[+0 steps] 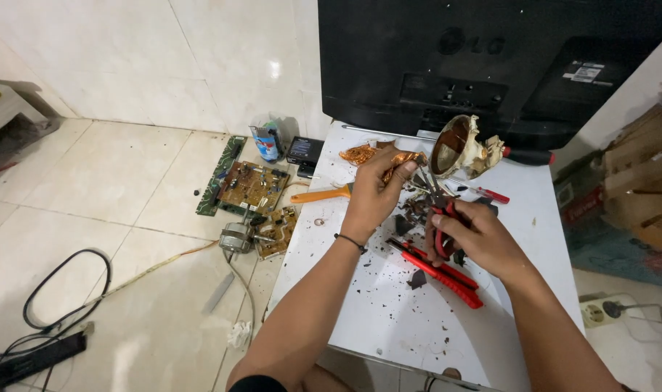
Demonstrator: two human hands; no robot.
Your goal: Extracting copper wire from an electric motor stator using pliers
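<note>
White bench (389,319) carries dark debris; left hand (374,192) pinches copper wire (400,161), right hand (476,236) clenches red-handled pliers (440,218) nipping it.

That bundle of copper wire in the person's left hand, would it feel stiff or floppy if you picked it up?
The copper wire bundle looks crumpled and bent, so it is probably pliable, holding whatever shape it is pressed into. The left hand pinches it with fingertips alone, suggesting it is light. Loose strands might snag.
</note>
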